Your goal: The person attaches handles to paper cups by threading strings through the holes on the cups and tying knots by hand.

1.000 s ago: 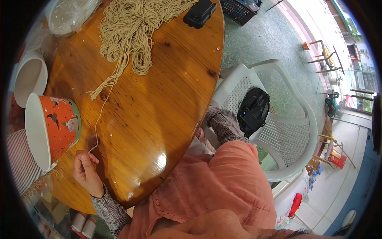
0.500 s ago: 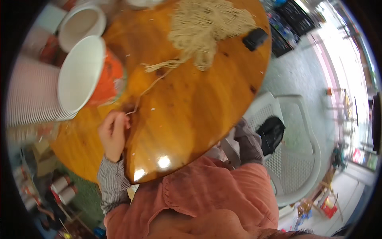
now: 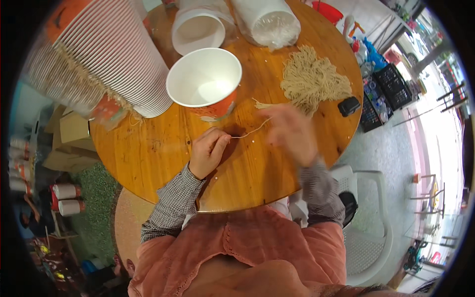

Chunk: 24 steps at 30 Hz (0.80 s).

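My left hand (image 3: 208, 152) is closed in a pinch on the end of a thin beige string (image 3: 253, 130) above the wooden table. The string runs right and upward toward my right hand (image 3: 293, 132), which is smeared by motion. Whether its fingers grip the string cannot be made out. Just behind my right hand lies a loose heap of beige strings (image 3: 312, 79), its short cut ends (image 3: 262, 104) showing to the left. An open white paper bucket (image 3: 204, 81) with an orange outside stands upright beyond my left hand.
Tall nested stacks of paper buckets (image 3: 116, 54) lean at the far left, with twine along their side. Two wrapped white stacks (image 3: 269, 24) lie at the back of the round table (image 3: 148, 163). A small black case (image 3: 349, 106) sits near its right edge, beside a white plastic chair (image 3: 368, 242).
My right hand has come up from beside the chair to over the table, near the string. My left hand still pinches the string. The head view has shifted, showing more of the buckets.
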{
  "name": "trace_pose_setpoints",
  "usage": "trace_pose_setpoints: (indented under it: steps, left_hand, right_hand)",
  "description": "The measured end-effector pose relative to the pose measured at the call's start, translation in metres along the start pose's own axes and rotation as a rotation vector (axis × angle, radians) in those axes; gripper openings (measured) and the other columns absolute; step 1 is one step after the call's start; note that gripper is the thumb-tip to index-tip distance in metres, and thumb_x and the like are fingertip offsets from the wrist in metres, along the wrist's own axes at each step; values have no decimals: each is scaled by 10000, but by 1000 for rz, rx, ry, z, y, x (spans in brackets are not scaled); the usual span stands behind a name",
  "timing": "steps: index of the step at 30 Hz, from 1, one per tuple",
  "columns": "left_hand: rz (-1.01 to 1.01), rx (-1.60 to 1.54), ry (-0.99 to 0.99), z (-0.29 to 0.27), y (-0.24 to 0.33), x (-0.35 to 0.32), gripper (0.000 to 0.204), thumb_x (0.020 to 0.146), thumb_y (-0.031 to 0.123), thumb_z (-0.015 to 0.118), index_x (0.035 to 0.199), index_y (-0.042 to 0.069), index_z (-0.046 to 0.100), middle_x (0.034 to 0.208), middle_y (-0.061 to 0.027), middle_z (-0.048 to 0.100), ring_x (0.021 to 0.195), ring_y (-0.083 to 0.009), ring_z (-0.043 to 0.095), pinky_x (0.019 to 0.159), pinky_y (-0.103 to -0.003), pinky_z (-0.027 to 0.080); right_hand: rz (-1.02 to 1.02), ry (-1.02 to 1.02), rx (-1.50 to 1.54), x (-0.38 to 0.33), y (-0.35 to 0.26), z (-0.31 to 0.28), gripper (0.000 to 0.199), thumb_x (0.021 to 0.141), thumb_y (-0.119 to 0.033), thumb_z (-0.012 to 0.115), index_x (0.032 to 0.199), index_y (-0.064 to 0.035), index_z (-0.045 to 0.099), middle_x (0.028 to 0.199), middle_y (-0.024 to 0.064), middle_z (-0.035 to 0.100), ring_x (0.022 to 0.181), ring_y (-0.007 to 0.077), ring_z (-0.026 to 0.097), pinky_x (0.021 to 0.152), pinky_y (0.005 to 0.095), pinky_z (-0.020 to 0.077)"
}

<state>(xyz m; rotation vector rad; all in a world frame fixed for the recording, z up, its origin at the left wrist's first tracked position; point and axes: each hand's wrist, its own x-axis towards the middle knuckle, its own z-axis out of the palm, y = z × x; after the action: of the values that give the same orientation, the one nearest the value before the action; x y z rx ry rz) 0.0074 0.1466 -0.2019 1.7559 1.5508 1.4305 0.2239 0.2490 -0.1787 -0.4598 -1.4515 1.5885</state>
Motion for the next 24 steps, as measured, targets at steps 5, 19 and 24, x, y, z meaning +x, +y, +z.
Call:
trace_pose_setpoints:
  steps: [5,19,24]
  left_hand:
    - [-15,17,182,-18,-12,9,114,901,69,611,853,-34,616,739,-131,594,640,-205,579,581,-291,456]
    - [-382,-541,164,-24,-28,1,248,979,173,536,836,-19,598,708,-2,561,631,-83,505,554,-247,413]
    - [-220,-366,165,-14,-14,1,256,977,177,539,825,-21,596,688,-13,551,619,-88,491,553,-241,400]
  right_hand:
    - [428,-264,-253,42,18,71,165,969,-164,553,1026,-9,549,885,26,618,670,89,624,533,206,461]
    - [180,-130,-112,34,42,70,54,903,-27,621,934,13,602,787,-9,641,707,34,575,641,189,472]
    - [136,-239,-209,29,51,70,49,919,-23,608,953,12,603,812,-1,628,704,25,540,619,175,436]
